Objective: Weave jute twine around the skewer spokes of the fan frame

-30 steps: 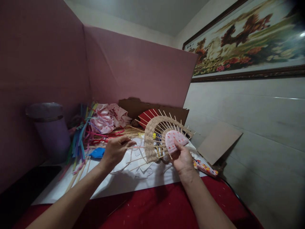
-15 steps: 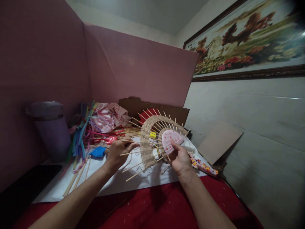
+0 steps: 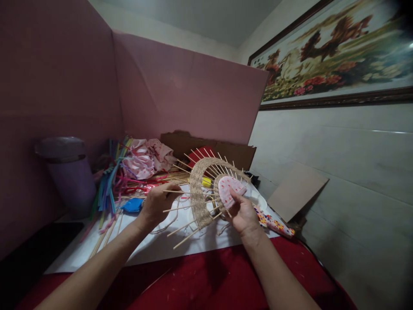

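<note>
A fan-shaped woven piece is held up over the table, its thin wooden sticks radiating outward through a curved band of tan twine. At its inner end is a half-round pad of pink cloth with red spots. My right hand grips the piece there, thumb on the cloth and fingers behind. My left hand is closed in a pinch at the left stick ends, beside the twine band; what lies between its fingers is too small to make out. Loose twine curls below it.
White paper covers part of a red cloth. Pipe cleaners, crumpled pink fabric and a blue packet lie left, near a purple bin. Flowered material and a cardboard sheet are right.
The woven piece has tilted slightly, its far right end shifting left and down. My left hand has turned a little, fingers drawing slightly left; my right hand keeps its grip.
</note>
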Motion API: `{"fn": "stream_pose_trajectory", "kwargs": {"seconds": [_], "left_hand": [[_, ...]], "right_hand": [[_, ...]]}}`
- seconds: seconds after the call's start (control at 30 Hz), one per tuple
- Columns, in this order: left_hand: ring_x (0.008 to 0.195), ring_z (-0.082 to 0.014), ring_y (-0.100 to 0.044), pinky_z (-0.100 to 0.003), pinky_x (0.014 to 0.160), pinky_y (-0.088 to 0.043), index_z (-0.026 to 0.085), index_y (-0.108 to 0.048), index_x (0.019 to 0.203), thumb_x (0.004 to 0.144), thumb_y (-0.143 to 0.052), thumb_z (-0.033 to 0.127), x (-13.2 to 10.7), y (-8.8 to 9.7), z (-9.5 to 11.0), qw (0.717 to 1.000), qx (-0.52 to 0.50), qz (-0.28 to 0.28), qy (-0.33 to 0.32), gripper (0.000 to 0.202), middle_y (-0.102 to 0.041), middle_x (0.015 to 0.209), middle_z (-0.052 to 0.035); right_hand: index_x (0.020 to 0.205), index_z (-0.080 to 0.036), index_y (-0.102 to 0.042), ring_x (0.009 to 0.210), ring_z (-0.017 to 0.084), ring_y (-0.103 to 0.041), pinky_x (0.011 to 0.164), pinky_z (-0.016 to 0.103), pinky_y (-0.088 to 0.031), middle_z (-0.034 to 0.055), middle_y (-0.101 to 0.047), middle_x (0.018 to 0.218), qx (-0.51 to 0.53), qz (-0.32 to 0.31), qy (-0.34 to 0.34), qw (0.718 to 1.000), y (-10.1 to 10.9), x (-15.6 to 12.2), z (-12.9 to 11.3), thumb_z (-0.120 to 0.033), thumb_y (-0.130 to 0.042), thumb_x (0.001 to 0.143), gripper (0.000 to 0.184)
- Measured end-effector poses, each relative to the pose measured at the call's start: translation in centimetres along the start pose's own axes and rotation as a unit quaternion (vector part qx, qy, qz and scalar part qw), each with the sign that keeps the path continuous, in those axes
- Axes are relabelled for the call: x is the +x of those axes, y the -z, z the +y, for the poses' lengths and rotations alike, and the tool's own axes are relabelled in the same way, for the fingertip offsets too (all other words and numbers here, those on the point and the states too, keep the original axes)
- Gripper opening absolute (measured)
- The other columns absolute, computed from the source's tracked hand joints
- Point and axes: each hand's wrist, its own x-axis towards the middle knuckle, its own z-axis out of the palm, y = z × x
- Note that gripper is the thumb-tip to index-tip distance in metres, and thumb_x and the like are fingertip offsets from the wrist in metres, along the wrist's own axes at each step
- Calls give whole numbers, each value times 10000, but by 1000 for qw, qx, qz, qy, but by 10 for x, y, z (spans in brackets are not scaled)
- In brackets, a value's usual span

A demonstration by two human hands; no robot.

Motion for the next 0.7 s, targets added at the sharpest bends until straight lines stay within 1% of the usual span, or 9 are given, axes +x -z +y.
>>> {"fn": "stream_pose_trajectory", "kwargs": {"seconds": [0.1,0.17,0.27,0.37,0.43,0.53,0.7], "left_hand": [[570,-107,-557,-198,551,-399,162,-608,695,769,-548,255,2,5,-2,999,22,9,-21,132,-628,628,-3],[558,-109,-557,-200,545,-397,160,-619,704,762,-559,273,3,8,-3,998,44,18,-31,140,-632,623,-6],[543,-106,-557,-201,545,-388,169,-630,709,751,-577,317,4,14,-3,994,88,43,-40,162,-639,618,1],[523,-102,-554,-203,535,-375,183,-630,681,739,-586,361,5,18,-1,988,132,65,-43,192,-635,590,15],[534,-107,-558,-205,535,-373,182,-629,677,739,-583,373,5,20,0,984,159,64,-49,206,-632,595,12],[566,-117,-567,-211,551,-378,175,-622,680,756,-566,359,7,23,0,979,187,49,-70,207,-634,628,0],[604,-123,-583,-212,565,-374,176,-614,713,784,-532,270,8,24,-1,970,225,29,-93,144,-643,675,-3]], "right_hand": [[890,-140,-619,542,151,-639,517,258,-523,29,-692,638,-14,11,-3,1000,-2,-2,0,-74,-497,753,195],[889,-140,-616,550,145,-641,524,248,-524,27,-693,649,-18,18,4,1000,-1,-1,0,-67,-497,752,196],[896,-137,-614,565,141,-644,558,243,-529,24,-694,657,-12,29,28,999,0,3,1,-47,-508,734,213],[895,-129,-610,549,136,-639,563,237,-528,22,-691,643,-20,44,33,998,2,6,1,-37,-512,728,215],[897,-121,-606,535,136,-634,548,237,-524,26,-689,632,-32,48,26,998,1,6,1,-43,-507,736,205],[917,-114,-600,519,138,-629,528,239,-516,27,-683,610,-47,58,18,997,-1,3,-1,-49,-503,741,212],[958,-122,-590,502,145,-624,505,244,-506,22,-678,588,-62,86,-2,994,-5,-3,-5,-52,-510,736,246]]}}
